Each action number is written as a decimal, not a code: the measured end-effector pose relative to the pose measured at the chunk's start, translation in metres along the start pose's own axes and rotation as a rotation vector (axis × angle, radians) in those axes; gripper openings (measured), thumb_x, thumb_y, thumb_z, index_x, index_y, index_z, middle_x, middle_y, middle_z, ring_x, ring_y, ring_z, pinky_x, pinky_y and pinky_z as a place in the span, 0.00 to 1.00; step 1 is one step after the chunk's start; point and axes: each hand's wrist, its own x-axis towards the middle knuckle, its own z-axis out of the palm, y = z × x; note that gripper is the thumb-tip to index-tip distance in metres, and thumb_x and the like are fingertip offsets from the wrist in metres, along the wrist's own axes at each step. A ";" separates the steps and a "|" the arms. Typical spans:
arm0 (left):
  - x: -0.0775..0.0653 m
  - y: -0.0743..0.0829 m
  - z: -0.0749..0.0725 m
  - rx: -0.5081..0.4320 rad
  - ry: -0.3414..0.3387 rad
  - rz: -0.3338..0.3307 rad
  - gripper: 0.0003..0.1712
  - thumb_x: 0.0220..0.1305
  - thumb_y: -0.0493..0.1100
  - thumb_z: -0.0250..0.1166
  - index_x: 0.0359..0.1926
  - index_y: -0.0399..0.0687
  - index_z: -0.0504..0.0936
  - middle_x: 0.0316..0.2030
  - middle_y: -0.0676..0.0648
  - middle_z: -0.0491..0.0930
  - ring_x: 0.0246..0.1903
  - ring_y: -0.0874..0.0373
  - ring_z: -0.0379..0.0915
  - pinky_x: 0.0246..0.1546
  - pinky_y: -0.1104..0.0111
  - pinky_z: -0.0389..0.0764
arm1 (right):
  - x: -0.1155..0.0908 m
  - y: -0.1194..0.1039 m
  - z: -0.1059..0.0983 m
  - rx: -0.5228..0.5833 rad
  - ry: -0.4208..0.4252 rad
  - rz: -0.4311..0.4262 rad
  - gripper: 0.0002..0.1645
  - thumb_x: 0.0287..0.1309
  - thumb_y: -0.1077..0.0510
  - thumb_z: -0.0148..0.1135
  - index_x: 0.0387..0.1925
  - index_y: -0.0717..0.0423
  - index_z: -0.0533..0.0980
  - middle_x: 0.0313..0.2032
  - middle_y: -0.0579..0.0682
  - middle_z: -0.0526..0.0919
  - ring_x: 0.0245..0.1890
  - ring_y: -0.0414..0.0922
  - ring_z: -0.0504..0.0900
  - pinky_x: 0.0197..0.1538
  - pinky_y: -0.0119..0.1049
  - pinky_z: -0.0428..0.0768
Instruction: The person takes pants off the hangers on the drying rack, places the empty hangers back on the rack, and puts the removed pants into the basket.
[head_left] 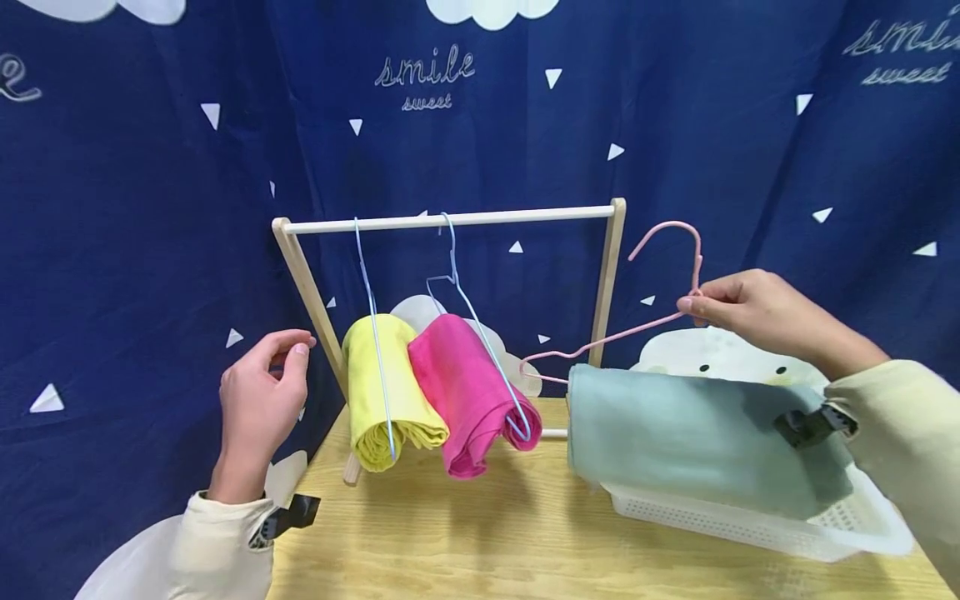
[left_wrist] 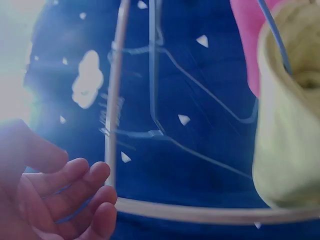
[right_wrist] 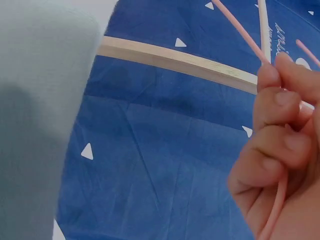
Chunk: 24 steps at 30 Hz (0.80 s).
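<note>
My right hand (head_left: 750, 312) pinches a pink hanger (head_left: 622, 335) at the neck, its hook pointing up. A grey-green folded cloth (head_left: 690, 433) hangs at the lower part of that hanger, over the basket; it hides the hanger's bottom bar. In the right wrist view, curled fingers (right_wrist: 277, 145) wrap the pink wire beside the cloth (right_wrist: 40, 120). My left hand (head_left: 266, 396) holds nothing, its fingers loosely bent, left of the wooden rack (head_left: 607, 283). A yellow cloth (head_left: 378, 375) and a magenta cloth (head_left: 472, 383) hang from the rack's rail on blue hangers (head_left: 455, 258).
A white perforated basket (head_left: 735, 529) stands at the right on the wooden table (head_left: 420, 550). Behind the rack hangs a dark blue curtain (head_left: 517, 142) with white triangles and clouds. The white rail (head_left: 540, 218) runs between two wooden posts.
</note>
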 end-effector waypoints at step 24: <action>-0.060 0.069 0.013 -0.278 -0.004 0.356 0.14 0.59 0.27 0.61 0.43 0.42 0.87 0.39 0.47 0.87 0.36 0.60 0.76 0.39 0.79 0.73 | -0.004 0.004 0.015 0.046 0.077 -0.008 0.21 0.69 0.44 0.57 0.34 0.56 0.84 0.32 0.52 0.87 0.29 0.37 0.76 0.31 0.31 0.73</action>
